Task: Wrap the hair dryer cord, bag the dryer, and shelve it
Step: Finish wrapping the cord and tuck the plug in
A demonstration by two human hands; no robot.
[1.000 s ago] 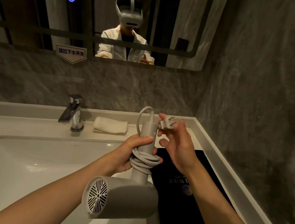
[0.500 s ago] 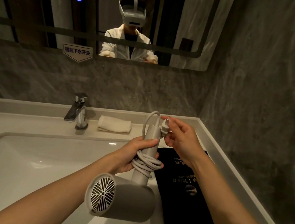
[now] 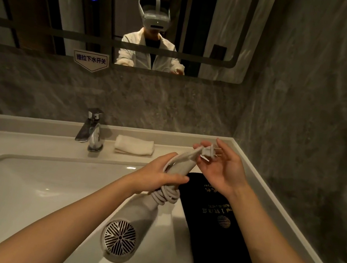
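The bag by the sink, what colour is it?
Black, with gold print; the bag shows in the head view.

White vanity counter (image 3: 32,145), folded towel (image 3: 134,146), black bag (image 3: 217,224), possibly drawstring

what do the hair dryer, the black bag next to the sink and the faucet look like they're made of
Hair dryer: likely matte plastic, pale grey, smooth with soft, dull highlights.
Black drawstring bag: looks like soft fabric; it lies flat and limp, with gold print and a cord at its mouth.
Faucet: polished metal, probably chrome, with mirror-bright reflections.
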